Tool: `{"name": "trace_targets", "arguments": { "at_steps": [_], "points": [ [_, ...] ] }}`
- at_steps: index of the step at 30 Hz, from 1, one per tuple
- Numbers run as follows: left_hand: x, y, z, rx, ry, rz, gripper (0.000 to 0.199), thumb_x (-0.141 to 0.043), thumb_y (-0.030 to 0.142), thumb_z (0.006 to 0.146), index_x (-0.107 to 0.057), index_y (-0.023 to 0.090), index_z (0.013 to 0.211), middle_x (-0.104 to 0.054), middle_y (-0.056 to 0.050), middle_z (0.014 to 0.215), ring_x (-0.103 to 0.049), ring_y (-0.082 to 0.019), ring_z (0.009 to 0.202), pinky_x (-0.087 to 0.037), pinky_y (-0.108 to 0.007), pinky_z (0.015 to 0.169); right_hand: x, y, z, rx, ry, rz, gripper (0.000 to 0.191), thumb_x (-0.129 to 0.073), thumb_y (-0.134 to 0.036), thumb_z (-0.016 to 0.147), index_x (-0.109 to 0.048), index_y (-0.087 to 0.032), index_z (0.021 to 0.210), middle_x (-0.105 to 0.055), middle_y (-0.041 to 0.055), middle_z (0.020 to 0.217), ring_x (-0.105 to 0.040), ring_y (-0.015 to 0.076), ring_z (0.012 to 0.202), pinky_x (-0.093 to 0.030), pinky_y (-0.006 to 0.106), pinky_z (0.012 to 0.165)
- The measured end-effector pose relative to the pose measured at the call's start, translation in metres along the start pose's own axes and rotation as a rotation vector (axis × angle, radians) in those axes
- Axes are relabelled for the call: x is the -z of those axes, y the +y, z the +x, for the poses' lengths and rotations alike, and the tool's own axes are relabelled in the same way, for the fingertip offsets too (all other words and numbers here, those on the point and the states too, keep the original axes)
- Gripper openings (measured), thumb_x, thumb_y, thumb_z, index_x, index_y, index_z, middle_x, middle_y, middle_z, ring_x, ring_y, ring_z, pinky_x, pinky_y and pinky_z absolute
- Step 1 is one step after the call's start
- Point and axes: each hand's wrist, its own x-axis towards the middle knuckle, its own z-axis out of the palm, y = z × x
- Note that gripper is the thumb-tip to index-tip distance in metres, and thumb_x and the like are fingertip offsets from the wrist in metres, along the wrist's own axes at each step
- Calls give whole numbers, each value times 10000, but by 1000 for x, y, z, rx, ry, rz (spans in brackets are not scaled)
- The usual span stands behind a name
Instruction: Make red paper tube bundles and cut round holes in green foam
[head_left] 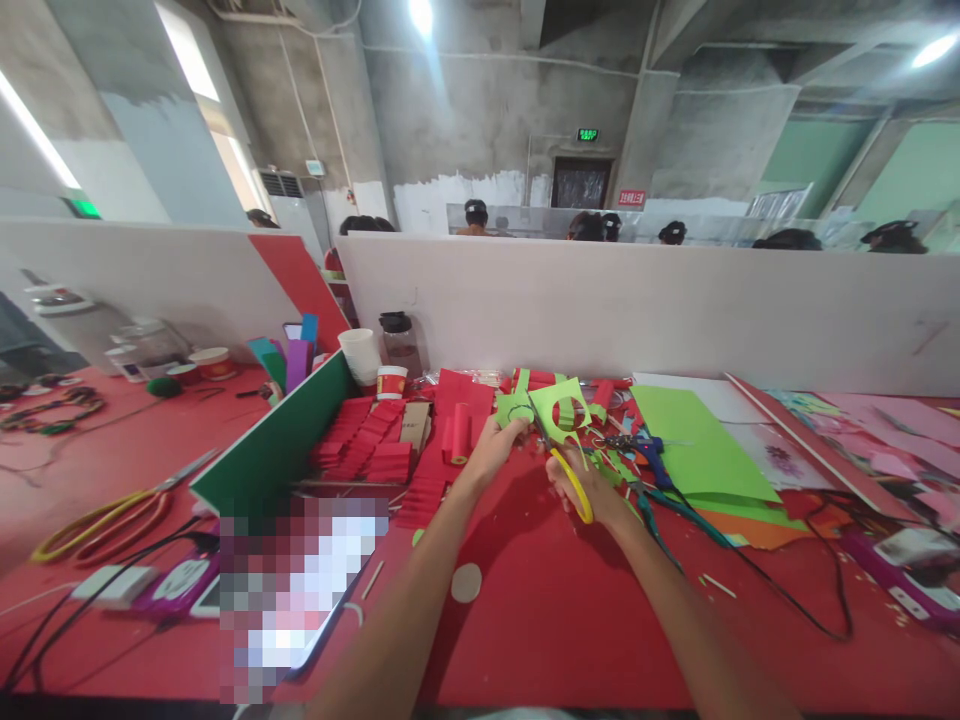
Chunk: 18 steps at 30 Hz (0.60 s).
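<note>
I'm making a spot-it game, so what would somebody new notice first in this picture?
Probably the yellow-handled scissors in the right hand, mid-picture, beside bright green paper with a round hole. Next might come the red tabletop, stretching across the lower part, and the larger green sheet lying to the right.

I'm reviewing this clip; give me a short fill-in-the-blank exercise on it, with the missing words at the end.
1. The right hand holds scissors with a ____ handle.
2. The left hand holds paper that is light ____ in colour.
3. The tabletop is ____.
4. A second pair of scissors lies near the ____ edge of the picture.

Missing words: yellow; green; red; left.
</note>
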Motion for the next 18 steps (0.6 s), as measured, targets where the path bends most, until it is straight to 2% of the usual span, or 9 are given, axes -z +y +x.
{"name": "trace_targets", "arguments": {
  "at_steps": [7,11,14,18],
  "points": [
    [-1,7,-1,16,6,-32,232,-613,370,753,-594,155,667,-571,5,589,-489,-107,531,-382,-230,519,-2,1,1,26,9,97,378,-456,-590,925,-551,-233,1008,-476,-35,609,-435,124,414,-418,261,418],
    [-1,11,-2,29,-8,-26,204,-601,345,746,-598,156,670,-568,9,580,-485,-108,531,-382,-232,524,-3,3,3,21,-40,192,378,-497,-582,908,-526,-245,1078,-437,-67,596,-381,91,350,-373,224,344],
    [0,12,-3,45,-21,-26,202,-596,343,750,-600,157,672,-575,6,587,-486,-109,529,-381,-236,525,-3,3,3,15,-62,231,365,-517,-579,901,-526,-240,1037,-389,-91,552,-349,76,312,-344,203,311],
    [0,12,-4,58,-20,-42,205,-605,345,750,-601,156,671,-578,2,589,-492,-112,533,-381,-238,531,-3,3,4,13,-60,235,347,-539,-565,895,-531,-233,999,-398,-91,544,-356,74,314,-343,194,306]
  ]
}}
